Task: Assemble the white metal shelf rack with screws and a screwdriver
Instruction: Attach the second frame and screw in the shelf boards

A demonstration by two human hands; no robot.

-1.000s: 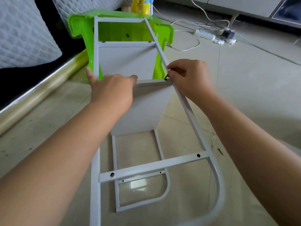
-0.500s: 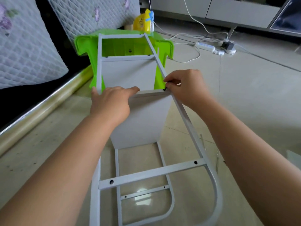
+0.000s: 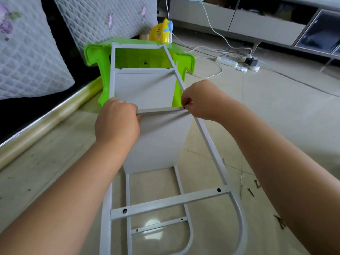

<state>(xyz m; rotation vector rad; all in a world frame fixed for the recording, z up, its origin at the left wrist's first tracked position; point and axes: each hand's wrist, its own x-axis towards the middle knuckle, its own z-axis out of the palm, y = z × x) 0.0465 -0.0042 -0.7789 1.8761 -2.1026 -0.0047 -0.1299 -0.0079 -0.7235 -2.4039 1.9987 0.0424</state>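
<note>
Since the earlier frames the left hand (image 3: 117, 124) has shifted: its fingers used to lie spread over the top of the shelf edge, and now they curl down round the left end of it, so it grips instead of just resting. Nothing else has really budged, only the head tipped up a bit.

Going big to small: the rack (image 3: 211, 144) lies on its side on the floor, running from 6 o'clock up to 12, far end propped against a green stool (image 3: 93, 54). One shelf (image 3: 145, 85) is already in at 12 o'clock. The second shelf (image 3: 161, 140) sits mid-frame between the two side rails, its top flange level with the hands. The right hand (image 3: 200, 100) is at 1 o'clock of centre, fingertips pinching a small black screw (image 3: 184, 107) right at the corner where flange meets the right rail.

My read: the firmer left grip is there to hold the holes lined up while the screw gets started by hand (no screwdriver that I can make out). The bare crossbar (image 3: 171, 201) at 6 o'clock has empty holes, so plenty left to do. More black screws (image 3: 251, 192) lie on the floor at 4 o'clock.
</note>
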